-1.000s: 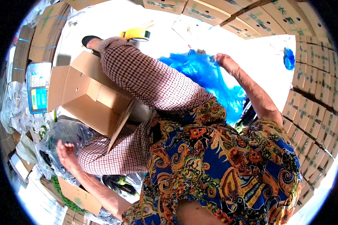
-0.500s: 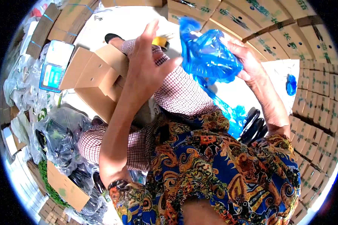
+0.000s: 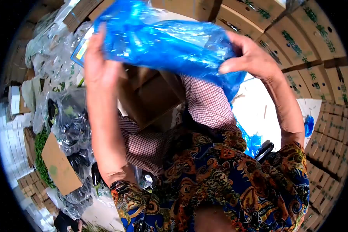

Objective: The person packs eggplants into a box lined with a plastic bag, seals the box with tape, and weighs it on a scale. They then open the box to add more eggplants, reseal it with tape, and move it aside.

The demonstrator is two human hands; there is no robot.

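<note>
A thin blue plastic bag is stretched between my two hands, above an open cardboard box. My left hand, smeared by motion, grips the bag's left end. At the other end, my right hand pinches the film, thumb in front and fingers partly behind it. The box sits between my legs, its upper part hidden by the bag and its inside in shadow. More blue plastic film lies beside my right thigh, close to a dark, glossy, long object.
Stacked printed cartons line the right and back. On the left lie clear plastic bags with dark glossy produce, a loose cardboard piece and greenery. A small blue scrap rests at the right.
My left hand has gone from spread and empty to gripping the blue bag. The bag is now stretched out wide, leftward across the view. The box appears nearer the middle.
</note>
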